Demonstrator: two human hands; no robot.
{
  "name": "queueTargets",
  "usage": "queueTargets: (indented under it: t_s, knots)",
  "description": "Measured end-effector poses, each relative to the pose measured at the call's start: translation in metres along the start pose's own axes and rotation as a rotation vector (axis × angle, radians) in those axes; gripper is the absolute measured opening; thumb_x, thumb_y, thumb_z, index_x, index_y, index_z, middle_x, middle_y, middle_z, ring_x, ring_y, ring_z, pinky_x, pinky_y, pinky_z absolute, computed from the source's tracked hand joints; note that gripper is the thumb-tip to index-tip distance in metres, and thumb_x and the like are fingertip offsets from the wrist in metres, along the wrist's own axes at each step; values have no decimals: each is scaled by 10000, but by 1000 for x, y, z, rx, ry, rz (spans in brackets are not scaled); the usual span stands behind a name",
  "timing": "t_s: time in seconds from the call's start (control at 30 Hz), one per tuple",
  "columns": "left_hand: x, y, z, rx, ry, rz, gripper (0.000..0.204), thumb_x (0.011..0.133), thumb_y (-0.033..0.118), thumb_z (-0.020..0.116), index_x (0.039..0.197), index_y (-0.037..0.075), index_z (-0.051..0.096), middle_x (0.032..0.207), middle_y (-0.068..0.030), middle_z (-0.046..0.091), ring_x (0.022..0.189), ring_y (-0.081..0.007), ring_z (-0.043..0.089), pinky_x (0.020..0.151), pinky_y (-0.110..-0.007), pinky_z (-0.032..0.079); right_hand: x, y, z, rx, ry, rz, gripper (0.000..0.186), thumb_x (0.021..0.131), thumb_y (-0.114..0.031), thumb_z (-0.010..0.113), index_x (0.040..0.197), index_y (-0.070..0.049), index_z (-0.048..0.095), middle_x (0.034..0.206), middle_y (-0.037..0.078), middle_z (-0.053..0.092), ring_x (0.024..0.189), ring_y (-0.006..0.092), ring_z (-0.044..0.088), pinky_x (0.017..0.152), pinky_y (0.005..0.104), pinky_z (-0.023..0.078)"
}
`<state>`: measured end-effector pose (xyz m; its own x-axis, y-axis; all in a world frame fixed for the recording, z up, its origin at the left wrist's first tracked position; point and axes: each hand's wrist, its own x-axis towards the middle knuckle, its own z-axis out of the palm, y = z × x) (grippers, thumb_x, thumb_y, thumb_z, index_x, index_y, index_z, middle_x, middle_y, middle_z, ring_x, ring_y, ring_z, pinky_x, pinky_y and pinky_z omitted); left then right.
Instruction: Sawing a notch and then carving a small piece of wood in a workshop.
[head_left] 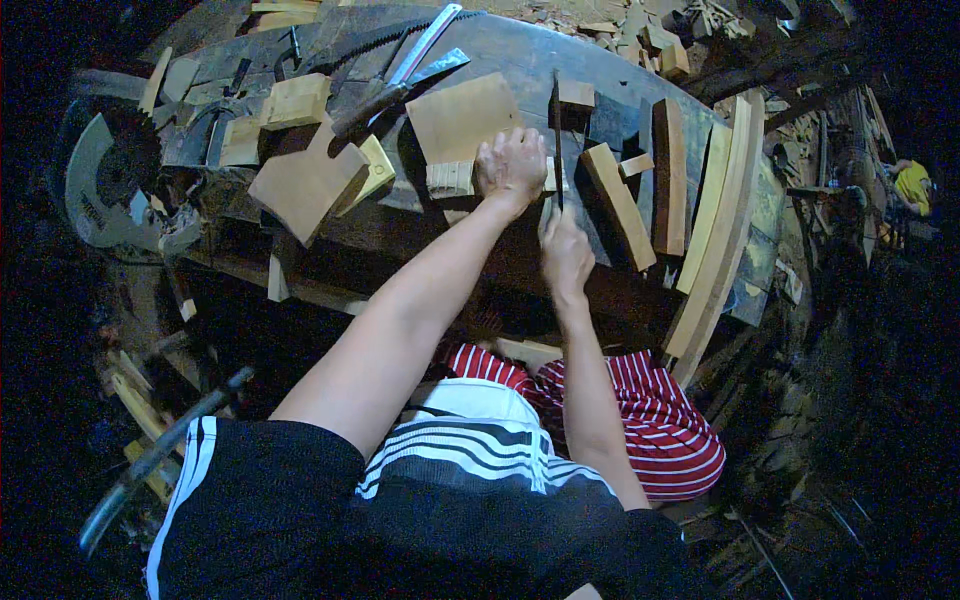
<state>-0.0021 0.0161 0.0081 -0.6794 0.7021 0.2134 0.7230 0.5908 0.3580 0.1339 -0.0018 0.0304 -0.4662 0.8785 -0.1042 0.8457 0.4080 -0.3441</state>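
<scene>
My left hand (512, 168) presses down on a small wooden block (450, 180) with a row of cut lines across its top, its fingers bent over the far edge. The block lies against a wide flat board (462, 118) on the workbench. In my right hand (567, 256) is the handle of a handsaw (557, 130), closed in my fingers. Its thin dark blade shows edge-on, pointing away from me, and crosses the block's right end just beside my left hand. How deep the blade sits in the wood I cannot tell.
Right of the saw lie several wood pieces, among them a light bar (618, 205), a brown bar (668, 178) and a long curved strip (722, 235). To the left are a shaped board (308, 185), a metal ruler (425, 45) and a toothed circular blade (125, 150) at the bench edge (330, 298).
</scene>
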Motion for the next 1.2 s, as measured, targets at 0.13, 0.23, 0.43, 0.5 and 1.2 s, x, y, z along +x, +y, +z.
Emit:
queueTargets:
  t_s: [0.13, 0.23, 0.43, 0.5, 1.2]
  knots:
    - [-4, -10, -1, 1, 19, 9, 212, 877, 293, 468, 837, 141, 610, 875, -52, 615, 816, -251, 594, 684, -439, 423, -44, 3, -11, 29, -84, 69, 217, 929, -295, 433, 949, -93, 510, 635, 202, 617, 604, 393, 622, 518, 507, 494]
    - [0, -2, -2, -9, -93, -29, 252, 891, 295, 440, 814, 117, 602, 875, -80, 618, 887, -256, 582, 754, -429, 409, -27, 5, -10, 15, -82, 35, 216, 932, -293, 425, 952, -92, 501, 645, 204, 619, 604, 390, 623, 514, 508, 493]
    - [0, -3, 7, 4, -58, -20, 230, 887, 289, 443, 830, 124, 593, 867, -60, 618, 900, -244, 580, 740, -430, 407, 0, 2, 1, -12, -2, -17, 212, 932, -299, 430, 954, -99, 498, 644, 205, 620, 594, 385, 624, 507, 519, 489]
    - [-2, -7, 3, 0, -68, -30, 231, 887, 290, 444, 827, 124, 594, 866, -61, 617, 900, -245, 581, 737, -428, 409, -34, 10, 1, -28, -50, 24, 225, 934, -312, 428, 966, -101, 497, 631, 201, 618, 578, 385, 621, 491, 518, 485]
    - [6, -15, -2, -46, -13, 55, 231, 873, 316, 482, 872, 121, 606, 923, -96, 590, 921, -263, 556, 759, -421, 415, 16, -14, 6, 92, -7, 40, 273, 929, -334, 406, 975, -88, 513, 710, 245, 623, 678, 438, 614, 608, 547, 485]
